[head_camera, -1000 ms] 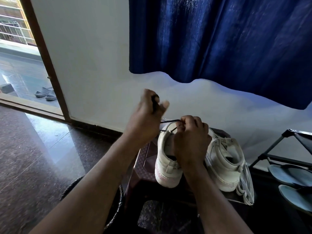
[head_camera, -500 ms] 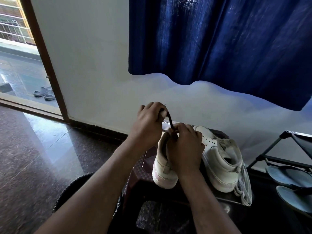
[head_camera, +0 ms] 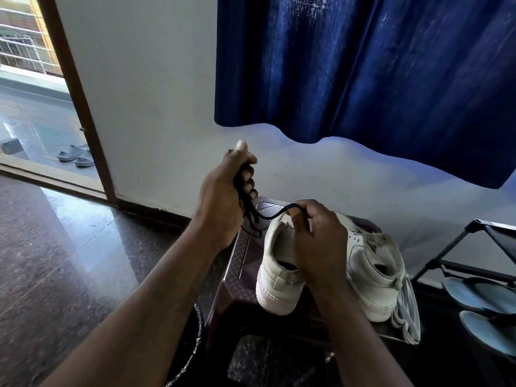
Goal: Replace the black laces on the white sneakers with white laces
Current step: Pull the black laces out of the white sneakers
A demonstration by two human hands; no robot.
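Two white sneakers stand heel-toward-me on a dark stool (head_camera: 237, 263). My left hand (head_camera: 223, 196) is raised left of the left sneaker (head_camera: 275, 263) and grips a bunch of black lace (head_camera: 245, 196). A strand of that lace runs in an arc to my right hand (head_camera: 321, 241), which pinches it over the left sneaker's tongue and covers the eyelets. The right sneaker (head_camera: 374, 275) stands beside it, untouched. White laces (head_camera: 407, 311) hang in a bundle off the stool's right edge.
A dark shoe rack (head_camera: 474, 247) with grey sandals (head_camera: 480, 297) stands at the right. A blue curtain (head_camera: 363, 65) hangs over the wall behind. A black basket rim (head_camera: 195, 347) sits below the stool's left side. An open doorway (head_camera: 36, 107) with slippers outside is far left.
My left hand has risen up and to the left, drawing more black lace out of the left sneaker. My right hand stays on the sneaker's top.
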